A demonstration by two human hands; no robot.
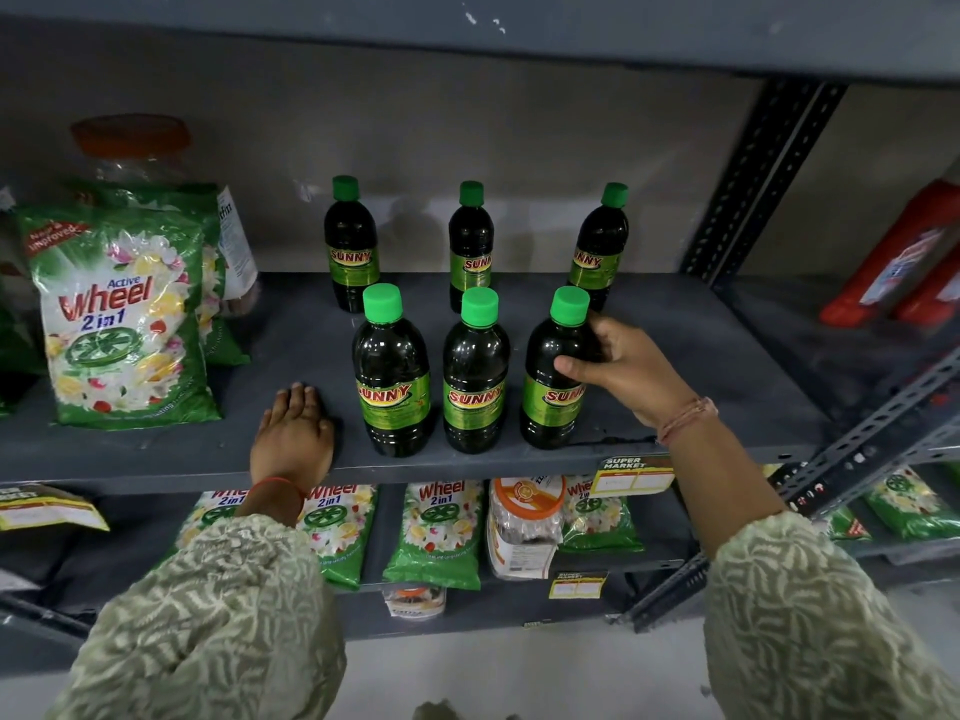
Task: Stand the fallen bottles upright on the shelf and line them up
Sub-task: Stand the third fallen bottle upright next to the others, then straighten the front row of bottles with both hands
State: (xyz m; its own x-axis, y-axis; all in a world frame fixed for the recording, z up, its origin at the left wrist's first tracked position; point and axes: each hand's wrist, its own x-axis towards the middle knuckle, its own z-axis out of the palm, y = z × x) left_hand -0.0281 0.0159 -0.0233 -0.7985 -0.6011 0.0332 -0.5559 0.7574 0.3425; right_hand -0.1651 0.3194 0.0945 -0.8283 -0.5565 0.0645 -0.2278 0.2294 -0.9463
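Several dark bottles with green caps and "SUNNY" labels stand upright on the grey shelf [701, 345] in two rows. The back row has a left bottle [351, 246], a middle bottle [470, 241] and a right bottle [598, 246]. In the front row stand a left bottle [393, 376], a middle bottle [475, 376] and a right bottle [551, 376]. My right hand [628, 371] wraps around the shoulder of the front right bottle. My left hand [293, 433] rests flat on the shelf's front edge, left of the front row, holding nothing.
Green "Wheel" detergent bags [122, 324] and a clear jar with an orange lid [132, 142] fill the shelf's left side. Red containers [898, 257] lie on the neighbouring shelf to the right. More detergent bags [436, 532] and a jar [525, 522] sit on the shelf below.
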